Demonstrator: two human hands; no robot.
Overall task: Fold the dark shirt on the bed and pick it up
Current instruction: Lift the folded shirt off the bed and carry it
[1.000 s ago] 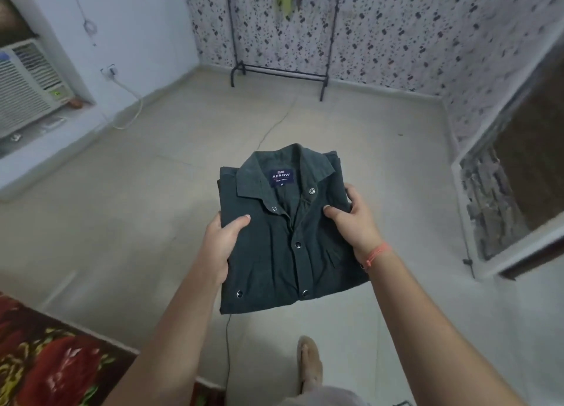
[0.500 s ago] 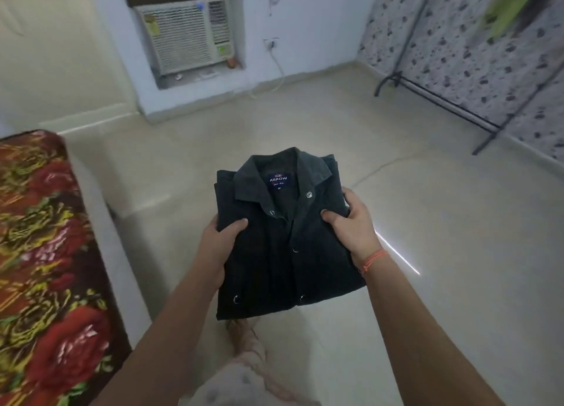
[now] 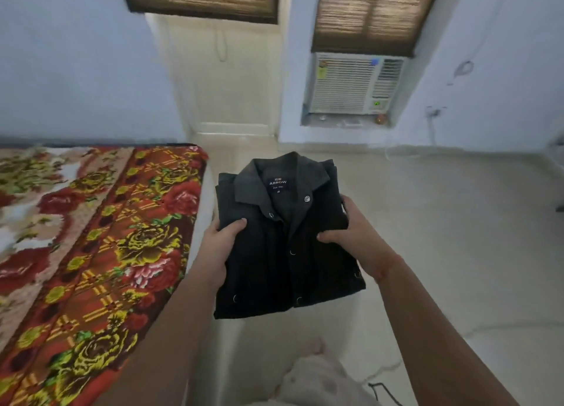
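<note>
The dark shirt [image 3: 283, 253] is folded into a flat rectangle, collar and label facing up, and is held in the air above the floor, just right of the bed [image 3: 91, 237]. My left hand [image 3: 218, 247] grips its left edge with the thumb on top. My right hand [image 3: 357, 237] grips its right edge the same way. The fingers under the shirt are hidden.
The bed with a red and yellow floral cover fills the left side. A cream door [image 3: 225, 76] and a window air conditioner [image 3: 351, 83] stand on the far wall. Pale tiled floor [image 3: 457, 237] spreads to the right. A thin black cable [image 3: 384, 392] lies near my feet.
The view has swung left: the clothes rack and patterned wall are gone, and the bed, door and air conditioner are now ahead. The shirt stays in both hands the same way.
</note>
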